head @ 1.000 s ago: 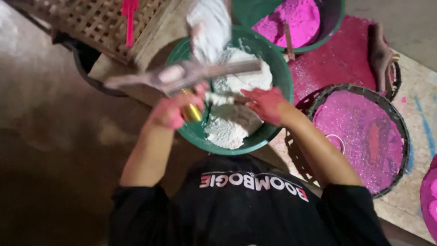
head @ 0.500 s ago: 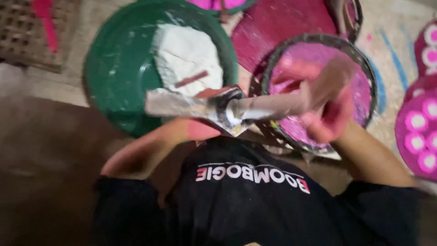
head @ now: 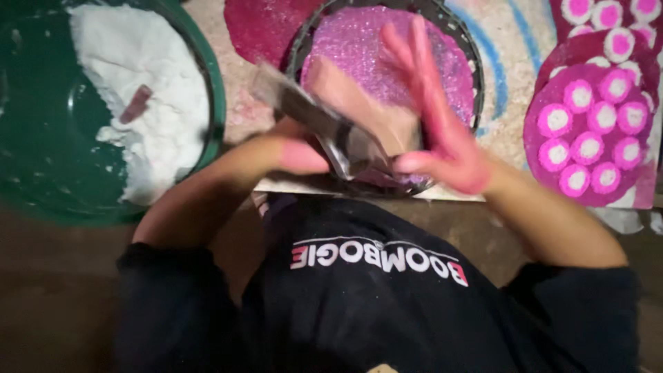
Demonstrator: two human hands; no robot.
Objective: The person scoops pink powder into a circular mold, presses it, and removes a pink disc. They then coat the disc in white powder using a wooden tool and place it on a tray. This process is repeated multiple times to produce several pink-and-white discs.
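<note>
My left hand (head: 297, 155), stained pink, is shut on a blurred grey metal scoop-like tool (head: 321, 121) that slants up to the left. My right hand (head: 438, 131), also pink, is spread with fingers pointing up; its thumb lies near the tool's lower end. Both hands hover over a dark round basin (head: 476, 83) filled with glittery pink powder (head: 359, 45). A tan patch between tool and right palm is too blurred to identify.
A green basin (head: 215, 97) holding white powder (head: 138, 83) and a small stick (head: 136, 103) sits at left. At right, a floor pattern of pink discs with white-ringed dots (head: 587, 131) and blue lines (head: 494, 55). My black shirt fills the foreground.
Hands and tool moved from the green basin of white powder to over the pink powder basin. My right hand went from gripping the tool to spread fingers.
</note>
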